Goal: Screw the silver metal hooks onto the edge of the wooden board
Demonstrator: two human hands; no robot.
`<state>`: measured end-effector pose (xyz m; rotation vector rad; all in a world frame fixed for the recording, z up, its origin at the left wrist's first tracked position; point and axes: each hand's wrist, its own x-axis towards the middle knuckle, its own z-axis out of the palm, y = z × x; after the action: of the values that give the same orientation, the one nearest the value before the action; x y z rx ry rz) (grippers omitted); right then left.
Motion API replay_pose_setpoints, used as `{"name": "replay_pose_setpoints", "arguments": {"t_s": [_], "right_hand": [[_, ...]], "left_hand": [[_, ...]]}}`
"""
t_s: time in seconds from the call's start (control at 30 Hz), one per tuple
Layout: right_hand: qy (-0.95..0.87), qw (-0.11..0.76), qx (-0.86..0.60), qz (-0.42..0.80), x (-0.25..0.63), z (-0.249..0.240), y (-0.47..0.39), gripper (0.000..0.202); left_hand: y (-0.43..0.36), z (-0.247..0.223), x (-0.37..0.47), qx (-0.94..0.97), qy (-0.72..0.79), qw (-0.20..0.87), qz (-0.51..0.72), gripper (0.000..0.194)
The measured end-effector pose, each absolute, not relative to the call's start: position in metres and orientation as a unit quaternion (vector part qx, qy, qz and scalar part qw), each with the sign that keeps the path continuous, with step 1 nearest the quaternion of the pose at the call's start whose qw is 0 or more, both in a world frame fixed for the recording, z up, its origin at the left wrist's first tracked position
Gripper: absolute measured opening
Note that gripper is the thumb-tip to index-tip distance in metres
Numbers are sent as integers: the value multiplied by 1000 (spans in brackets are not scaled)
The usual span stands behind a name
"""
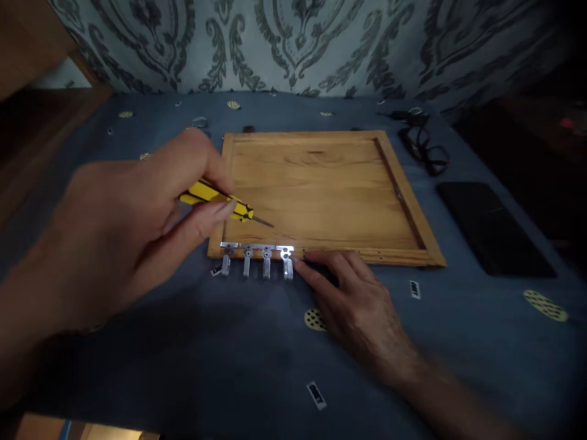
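My left hand is closed around a yellow and black screwdriver, its thin metal shaft angled down to the right above the wooden panel. A shiny metal hook rail with several hooks lies along the near edge of the framed wooden panel. Round screw heads show on the rail. My right hand rests at the panel's near edge, fingers curled, with the fingertips against the rail's right end. Dark space or a dark object shows between its thumb and fingers; I cannot tell which.
Dark-rimmed glasses and a black phone lie right of the panel. Small dark items sit behind the glasses. A blue patterned cloth covers the surface; a patterned fabric rises at the back.
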<state>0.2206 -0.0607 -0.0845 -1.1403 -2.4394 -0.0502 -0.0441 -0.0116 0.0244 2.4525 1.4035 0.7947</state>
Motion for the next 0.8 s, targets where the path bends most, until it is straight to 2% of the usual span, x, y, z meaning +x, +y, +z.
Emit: {"name": "replay_pose_setpoints", "arguments": {"t_s": [0.07,0.17,0.23,0.43,0.8], "right_hand": [[-882,226,-412,-20,220,-85,-61,39],[-882,229,-412,-27,220,-86,-61,40],[-881,228,-414,-31,220,-87,-61,40],[-881,228,-413,-39,219,-86,-62,45],[-882,236,-408,-30,220,-88,-61,41]], "left_hand": [[-3,20,-41,840,471,112,245,27],[12,2,-37,821,438,236,281,17],[20,-12,-34,814,424,272,289,14],[36,-35,-26,848,405,237,245,19],[51,-51,-27,889,374,174,199,12]]}}
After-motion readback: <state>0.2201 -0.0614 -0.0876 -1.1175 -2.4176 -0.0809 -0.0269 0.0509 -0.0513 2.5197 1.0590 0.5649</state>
